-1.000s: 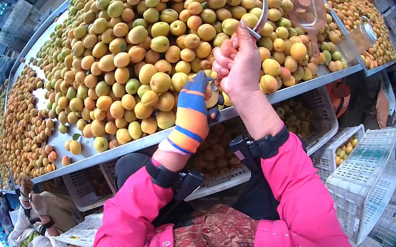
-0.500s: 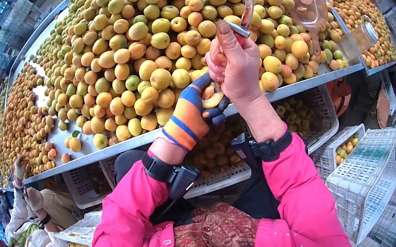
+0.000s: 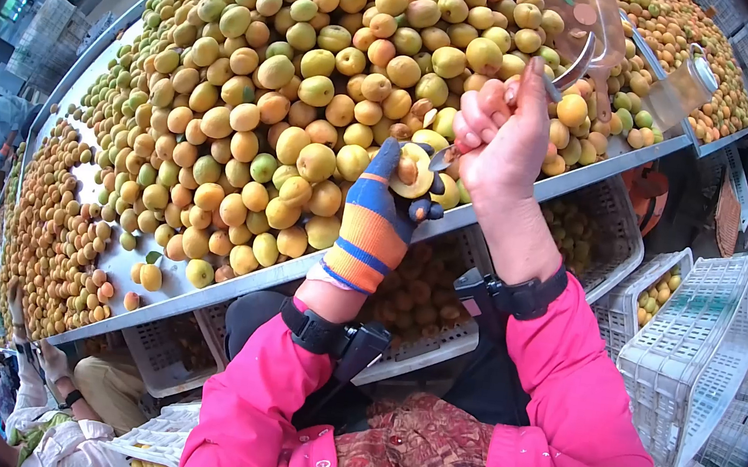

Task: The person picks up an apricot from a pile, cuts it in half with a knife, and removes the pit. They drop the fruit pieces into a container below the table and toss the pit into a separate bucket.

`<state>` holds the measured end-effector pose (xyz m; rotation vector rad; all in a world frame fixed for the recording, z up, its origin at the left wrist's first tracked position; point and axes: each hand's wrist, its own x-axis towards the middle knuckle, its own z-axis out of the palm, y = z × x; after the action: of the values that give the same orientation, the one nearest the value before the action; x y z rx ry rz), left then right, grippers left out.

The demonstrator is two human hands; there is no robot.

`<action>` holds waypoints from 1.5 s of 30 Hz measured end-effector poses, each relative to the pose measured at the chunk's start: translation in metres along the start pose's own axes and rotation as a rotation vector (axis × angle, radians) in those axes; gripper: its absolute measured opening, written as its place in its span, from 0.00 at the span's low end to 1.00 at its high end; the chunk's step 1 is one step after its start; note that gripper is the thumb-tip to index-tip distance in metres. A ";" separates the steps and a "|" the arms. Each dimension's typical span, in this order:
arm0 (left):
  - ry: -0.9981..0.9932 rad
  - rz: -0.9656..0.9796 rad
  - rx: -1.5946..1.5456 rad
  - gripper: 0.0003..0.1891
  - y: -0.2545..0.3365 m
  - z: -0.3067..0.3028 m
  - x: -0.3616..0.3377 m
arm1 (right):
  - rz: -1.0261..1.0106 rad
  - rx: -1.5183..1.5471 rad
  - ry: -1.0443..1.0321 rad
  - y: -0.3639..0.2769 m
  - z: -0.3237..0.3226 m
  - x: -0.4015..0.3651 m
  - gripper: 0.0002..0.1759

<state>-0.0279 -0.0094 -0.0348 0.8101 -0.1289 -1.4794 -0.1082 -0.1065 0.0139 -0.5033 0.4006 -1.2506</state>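
Observation:
My left hand (image 3: 374,219), in an orange and blue striped glove, is closed around a cut apricot (image 3: 415,171). The fruit's pale inner face is turned up, with a brown stone showing in it. My bare right hand (image 3: 503,147) is closed on a metal pitting tool (image 3: 578,64). A curved, shiny part stands out above the fist, while a short pointed tip emerges below it, right at the apricot's edge. Both hands are over the table's near rim, against a large heap of yellow, green and orange apricots (image 3: 294,91).
A metal rim (image 3: 293,272) edges the table. White crates (image 3: 690,341) stand at the right, with apricot-filled crates (image 3: 417,301) below the table. A clear plastic scoop (image 3: 590,30) and a clear jar (image 3: 682,85) lie at the back right. Another person's hand (image 3: 55,362) is at far left.
My right hand has moved slightly right and down from the cut apricot, turning the tool so its curved part leans right. The apricot's cut face and stone now show more fully.

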 end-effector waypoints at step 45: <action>-0.176 0.321 0.845 0.28 -0.009 -0.011 -0.014 | 0.303 -0.242 -0.531 0.027 0.003 -0.013 0.22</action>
<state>-0.0310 0.0088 -0.0420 1.2502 -1.0199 -1.1645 -0.0889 -0.0875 0.0015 -0.9170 0.1661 -0.7397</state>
